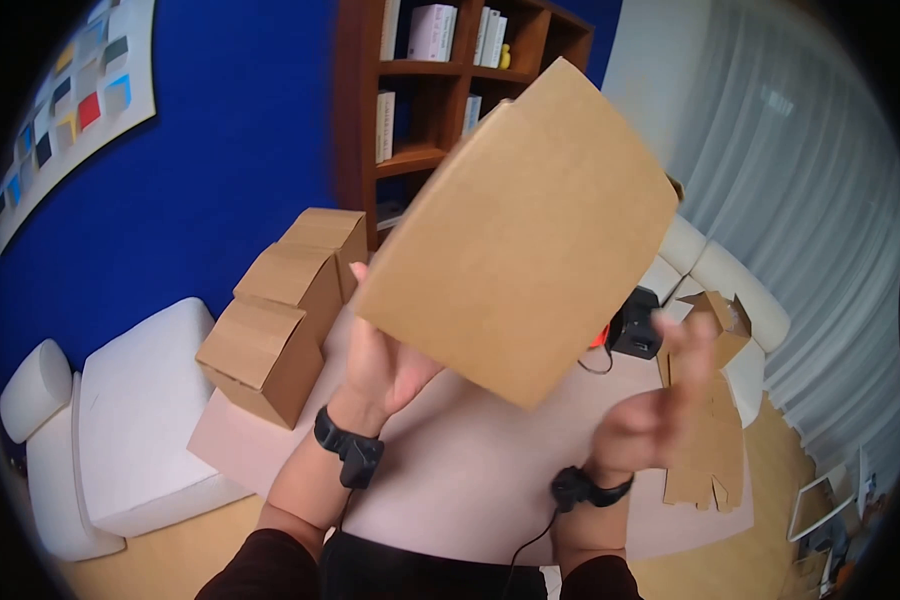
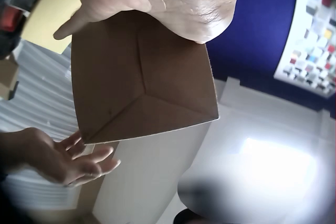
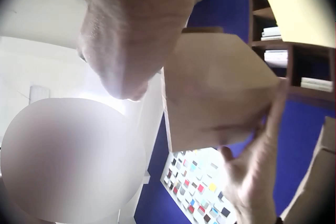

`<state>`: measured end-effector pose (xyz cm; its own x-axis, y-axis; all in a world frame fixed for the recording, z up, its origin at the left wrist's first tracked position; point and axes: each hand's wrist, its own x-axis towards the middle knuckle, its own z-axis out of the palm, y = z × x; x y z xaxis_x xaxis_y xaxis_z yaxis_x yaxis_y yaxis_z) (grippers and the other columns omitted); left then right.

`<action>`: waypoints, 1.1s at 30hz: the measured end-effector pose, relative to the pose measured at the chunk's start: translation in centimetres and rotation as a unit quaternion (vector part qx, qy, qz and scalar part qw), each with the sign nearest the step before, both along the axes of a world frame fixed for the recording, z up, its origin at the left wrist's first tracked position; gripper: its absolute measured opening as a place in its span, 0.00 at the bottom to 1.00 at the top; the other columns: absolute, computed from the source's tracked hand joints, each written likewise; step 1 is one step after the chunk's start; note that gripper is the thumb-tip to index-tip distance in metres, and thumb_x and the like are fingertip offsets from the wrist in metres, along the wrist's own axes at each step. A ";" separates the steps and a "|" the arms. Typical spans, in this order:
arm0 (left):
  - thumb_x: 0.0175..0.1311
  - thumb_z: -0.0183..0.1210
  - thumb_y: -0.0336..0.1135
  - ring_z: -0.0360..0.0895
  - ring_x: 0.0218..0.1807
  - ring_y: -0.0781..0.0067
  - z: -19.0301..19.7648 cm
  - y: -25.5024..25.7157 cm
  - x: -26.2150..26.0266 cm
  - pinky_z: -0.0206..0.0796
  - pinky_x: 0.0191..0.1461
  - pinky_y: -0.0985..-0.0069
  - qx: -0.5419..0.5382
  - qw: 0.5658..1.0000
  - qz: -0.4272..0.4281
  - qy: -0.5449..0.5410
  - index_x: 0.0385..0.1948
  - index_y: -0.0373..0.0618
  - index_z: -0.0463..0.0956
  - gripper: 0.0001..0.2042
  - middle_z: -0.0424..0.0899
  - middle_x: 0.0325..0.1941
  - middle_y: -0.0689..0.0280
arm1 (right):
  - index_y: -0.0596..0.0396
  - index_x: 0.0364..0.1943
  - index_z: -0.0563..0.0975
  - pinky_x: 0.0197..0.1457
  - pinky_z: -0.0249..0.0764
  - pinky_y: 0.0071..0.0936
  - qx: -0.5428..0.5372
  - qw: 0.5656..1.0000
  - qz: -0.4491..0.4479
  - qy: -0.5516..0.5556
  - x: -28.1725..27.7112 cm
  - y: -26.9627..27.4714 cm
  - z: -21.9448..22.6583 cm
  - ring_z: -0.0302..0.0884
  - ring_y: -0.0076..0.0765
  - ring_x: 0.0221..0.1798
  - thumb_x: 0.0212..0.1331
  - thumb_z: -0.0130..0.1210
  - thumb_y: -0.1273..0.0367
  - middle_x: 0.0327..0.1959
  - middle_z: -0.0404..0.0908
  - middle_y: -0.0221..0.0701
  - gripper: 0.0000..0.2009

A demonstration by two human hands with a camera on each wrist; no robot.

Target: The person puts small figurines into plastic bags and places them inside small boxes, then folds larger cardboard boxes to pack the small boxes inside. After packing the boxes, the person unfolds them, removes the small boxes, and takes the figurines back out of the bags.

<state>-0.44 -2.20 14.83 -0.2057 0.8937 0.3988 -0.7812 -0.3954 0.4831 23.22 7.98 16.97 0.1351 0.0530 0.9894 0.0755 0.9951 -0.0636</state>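
A brown cardboard box (image 1: 530, 230) is held up at a tilt over the table, a plain side facing the head view. My left hand (image 1: 395, 365) grips it at its lower left edge, with most of the fingers hidden behind the cardboard. In the left wrist view the open hollow of the box (image 2: 142, 87) shows, folds meeting at an inner corner. The right wrist view has my left hand (image 3: 257, 174) spread along the box's edge. To the right, apart from the box, my right hand (image 1: 660, 400) is raised and blurred, holding nothing; its fingers (image 2: 100, 161) look loosely extended.
Several closed cardboard boxes (image 1: 255, 345) stand in a row on the table's left. Flattened cardboard (image 1: 705, 455) lies at the right, near an open box (image 1: 720, 325) and a black device (image 1: 637, 325). Behind are a bookshelf (image 1: 420, 68) and a white sofa (image 1: 150, 410).
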 end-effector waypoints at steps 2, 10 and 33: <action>0.81 0.42 0.67 0.71 0.76 0.54 -2.3 -0.4 -0.3 0.65 0.78 0.48 -0.091 0.995 0.042 -0.001 0.78 0.45 0.62 0.38 0.70 0.78 0.55 | 0.74 0.70 0.70 0.80 0.64 0.51 -0.127 0.982 0.061 0.129 -0.4 -1.6 2.8 0.76 0.54 0.71 0.68 0.55 0.34 0.70 0.76 0.56 0.50; 0.80 0.53 0.57 0.74 0.74 0.61 -11.7 0.9 0.8 0.68 0.77 0.51 -0.169 0.971 -0.138 -0.094 0.74 0.48 0.68 0.30 0.74 0.76 0.61 | 0.69 0.58 0.81 0.69 0.73 0.47 -0.191 0.946 0.135 -0.224 1.1 -2.0 -1.9 0.79 0.50 0.64 0.66 0.66 0.56 0.62 0.80 0.49 0.28; 0.72 0.62 0.33 0.63 0.82 0.62 -5.5 -8.6 -1.7 0.51 0.86 0.60 -0.171 0.867 0.117 0.452 0.78 0.43 0.65 0.31 0.69 0.79 0.59 | 0.55 0.76 0.69 0.76 0.67 0.48 -0.295 0.866 0.075 -0.397 2.0 -1.3 -5.5 0.75 0.52 0.66 0.76 0.55 0.54 0.68 0.73 0.50 0.30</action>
<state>-2.13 -10.76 9.31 -0.1390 0.9677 0.2105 0.0611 -0.2038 0.9771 25.19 6.69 11.51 -0.6269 0.5386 0.5630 0.2014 0.8101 -0.5506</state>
